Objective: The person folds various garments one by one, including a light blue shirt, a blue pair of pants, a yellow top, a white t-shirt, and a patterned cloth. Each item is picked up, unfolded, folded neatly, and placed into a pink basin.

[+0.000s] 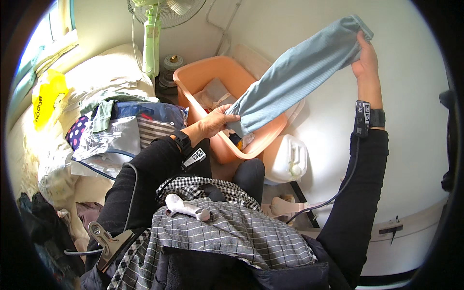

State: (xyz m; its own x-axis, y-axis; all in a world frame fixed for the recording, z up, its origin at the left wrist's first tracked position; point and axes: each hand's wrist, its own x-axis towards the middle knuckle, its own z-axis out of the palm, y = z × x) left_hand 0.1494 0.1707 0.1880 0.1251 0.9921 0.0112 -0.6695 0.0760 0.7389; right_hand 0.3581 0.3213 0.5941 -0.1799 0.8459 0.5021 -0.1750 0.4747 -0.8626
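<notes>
A light blue garment piece [297, 74], long and narrow like a trouser leg or sleeve, is stretched between my two hands. My left hand [214, 122] pinches its lower end, thumb on top, above the near rim of an orange plastic tub [188, 74]. Up at the right, my right hand [365, 59] grips the banded far end in front of the white wall. Inside the tub lie a greyish cloth bundle [214, 95] and a dark item with clear plastic [248, 141]. The garment hides part of the tub's interior.
On the bed [108, 72] at left are plastic-bagged clothes [152, 110], a green striped garment [105, 105] and a yellow bag [49, 98]. A green standing fan [150, 43] rises behind. A white plastic jug [286, 159] stands right of the tub. Cables run along both my sleeves.
</notes>
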